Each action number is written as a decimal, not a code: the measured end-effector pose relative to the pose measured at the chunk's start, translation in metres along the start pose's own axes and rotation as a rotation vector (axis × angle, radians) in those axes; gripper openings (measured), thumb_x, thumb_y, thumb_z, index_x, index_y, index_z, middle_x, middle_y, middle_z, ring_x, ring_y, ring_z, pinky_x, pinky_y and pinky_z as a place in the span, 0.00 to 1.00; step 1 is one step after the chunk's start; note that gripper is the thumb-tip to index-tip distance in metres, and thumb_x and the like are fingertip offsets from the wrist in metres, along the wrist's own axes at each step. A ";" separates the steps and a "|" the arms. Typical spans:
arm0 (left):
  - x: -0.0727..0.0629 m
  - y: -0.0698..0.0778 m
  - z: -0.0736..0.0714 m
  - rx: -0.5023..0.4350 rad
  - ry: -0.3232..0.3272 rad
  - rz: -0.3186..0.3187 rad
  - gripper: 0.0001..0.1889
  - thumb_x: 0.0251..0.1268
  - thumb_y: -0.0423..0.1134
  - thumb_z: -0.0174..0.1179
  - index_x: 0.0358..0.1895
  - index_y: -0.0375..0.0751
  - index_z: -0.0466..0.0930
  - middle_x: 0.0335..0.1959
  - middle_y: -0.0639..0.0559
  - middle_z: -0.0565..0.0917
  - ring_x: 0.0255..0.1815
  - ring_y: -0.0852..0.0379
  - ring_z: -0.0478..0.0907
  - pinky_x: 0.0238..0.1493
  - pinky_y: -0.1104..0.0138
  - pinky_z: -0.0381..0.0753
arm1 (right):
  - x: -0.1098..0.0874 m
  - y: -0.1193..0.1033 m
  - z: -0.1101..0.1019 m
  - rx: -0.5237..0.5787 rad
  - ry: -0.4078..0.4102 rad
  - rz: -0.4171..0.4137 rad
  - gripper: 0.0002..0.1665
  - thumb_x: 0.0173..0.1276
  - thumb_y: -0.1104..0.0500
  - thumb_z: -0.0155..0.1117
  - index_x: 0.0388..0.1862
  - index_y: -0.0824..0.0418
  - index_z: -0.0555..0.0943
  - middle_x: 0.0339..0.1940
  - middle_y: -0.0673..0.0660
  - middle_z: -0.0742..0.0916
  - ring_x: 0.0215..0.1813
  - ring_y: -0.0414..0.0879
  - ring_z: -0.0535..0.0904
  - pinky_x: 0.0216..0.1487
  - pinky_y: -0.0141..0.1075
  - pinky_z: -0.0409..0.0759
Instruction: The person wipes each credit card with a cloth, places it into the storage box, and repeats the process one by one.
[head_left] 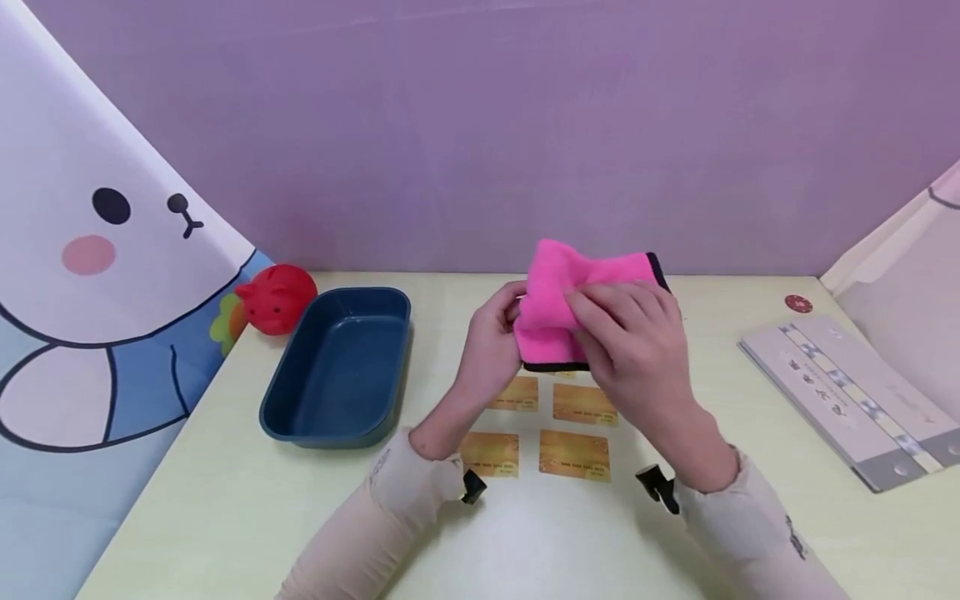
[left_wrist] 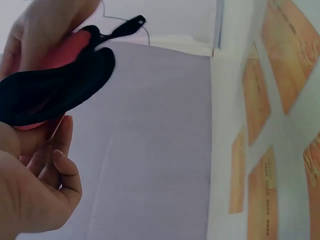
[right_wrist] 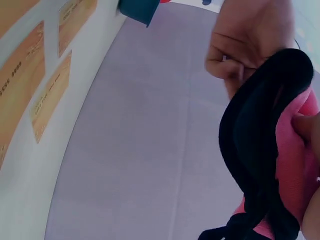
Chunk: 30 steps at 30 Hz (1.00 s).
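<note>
Above the table, my right hand [head_left: 637,354] grips a bright pink cloth [head_left: 551,292] with black edging, bunched and folded over. My left hand [head_left: 487,342] is at the cloth's left side, its fingertips partly behind it. In the left wrist view, the left hand's thumb and fingers pinch a thin flat card [left_wrist: 58,129], seen edge-on just under the cloth's black trim [left_wrist: 55,92]; its face is hidden. A black hanging loop [left_wrist: 127,29] sticks out from the cloth. Several gold cards [head_left: 575,455] lie in rows on the table below the hands.
A dark blue basin [head_left: 335,437] stands to the left, with a red piggy bank [head_left: 279,298] behind it. On the right lie a grey book [head_left: 847,400] and a small red chip [head_left: 798,303]. A purple backdrop [head_left: 480,142] rises behind the table [head_left: 525,542].
</note>
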<state>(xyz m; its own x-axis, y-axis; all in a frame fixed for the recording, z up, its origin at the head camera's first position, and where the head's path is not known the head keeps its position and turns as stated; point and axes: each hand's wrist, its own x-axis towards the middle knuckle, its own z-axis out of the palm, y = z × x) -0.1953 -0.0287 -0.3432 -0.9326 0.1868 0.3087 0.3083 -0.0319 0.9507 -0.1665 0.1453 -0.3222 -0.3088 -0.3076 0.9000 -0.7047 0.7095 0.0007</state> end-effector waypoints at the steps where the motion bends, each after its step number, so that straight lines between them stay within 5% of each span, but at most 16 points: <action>1: -0.001 0.002 -0.001 0.000 -0.008 -0.006 0.18 0.70 0.24 0.54 0.60 0.36 0.77 0.30 0.47 0.79 0.27 0.62 0.73 0.31 0.72 0.76 | 0.000 0.000 0.001 -0.002 -0.022 0.001 0.14 0.75 0.56 0.60 0.51 0.61 0.86 0.44 0.62 0.88 0.47 0.62 0.81 0.52 0.56 0.74; 4: -0.002 0.008 -0.005 0.007 -0.032 -0.016 0.17 0.69 0.23 0.53 0.58 0.35 0.77 0.27 0.48 0.73 0.24 0.61 0.70 0.28 0.72 0.74 | -0.001 0.003 0.000 -0.004 -0.110 -0.017 0.17 0.75 0.55 0.60 0.56 0.62 0.84 0.48 0.63 0.87 0.50 0.63 0.79 0.53 0.56 0.75; 10: 0.002 0.014 -0.012 0.023 -0.048 -0.004 0.17 0.67 0.21 0.53 0.57 0.35 0.76 0.43 0.38 0.86 0.36 0.58 0.82 0.38 0.68 0.83 | -0.003 0.005 -0.001 -0.036 -0.252 -0.039 0.25 0.69 0.58 0.62 0.65 0.63 0.78 0.56 0.66 0.82 0.57 0.64 0.76 0.57 0.58 0.73; 15: 0.002 0.014 -0.012 0.083 -0.069 0.024 0.20 0.65 0.19 0.53 0.57 0.36 0.77 0.46 0.40 0.86 0.41 0.53 0.82 0.41 0.69 0.81 | -0.005 0.001 0.002 -0.111 -0.191 0.007 0.23 0.66 0.62 0.66 0.61 0.61 0.80 0.55 0.65 0.83 0.56 0.64 0.76 0.53 0.58 0.74; 20: -0.001 0.016 -0.011 0.126 -0.064 0.054 0.18 0.66 0.19 0.52 0.56 0.36 0.77 0.41 0.40 0.87 0.35 0.49 0.80 0.35 0.71 0.77 | -0.005 0.001 0.005 -0.150 -0.099 0.073 0.18 0.65 0.66 0.65 0.55 0.63 0.82 0.50 0.63 0.85 0.51 0.61 0.79 0.47 0.58 0.77; 24: -0.002 0.020 -0.014 0.124 -0.080 0.068 0.14 0.71 0.28 0.58 0.57 0.40 0.78 0.36 0.41 0.86 0.26 0.52 0.77 0.27 0.71 0.70 | -0.003 0.011 0.000 -0.166 -0.049 0.161 0.15 0.66 0.68 0.62 0.51 0.67 0.83 0.45 0.66 0.86 0.46 0.64 0.81 0.40 0.58 0.78; 30: 0.000 0.022 -0.023 0.077 -0.052 0.088 0.16 0.71 0.32 0.61 0.59 0.41 0.78 0.34 0.40 0.84 0.30 0.59 0.81 0.27 0.69 0.67 | -0.001 0.037 -0.017 -0.182 0.015 0.285 0.14 0.67 0.69 0.56 0.49 0.72 0.82 0.40 0.70 0.86 0.41 0.67 0.79 0.41 0.61 0.75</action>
<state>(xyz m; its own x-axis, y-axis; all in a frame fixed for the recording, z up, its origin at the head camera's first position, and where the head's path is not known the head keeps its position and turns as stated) -0.1929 -0.0520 -0.3212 -0.8911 0.2371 0.3870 0.4038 0.0249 0.9145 -0.1811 0.1827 -0.3152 -0.4663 -0.0724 0.8817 -0.4654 0.8677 -0.1748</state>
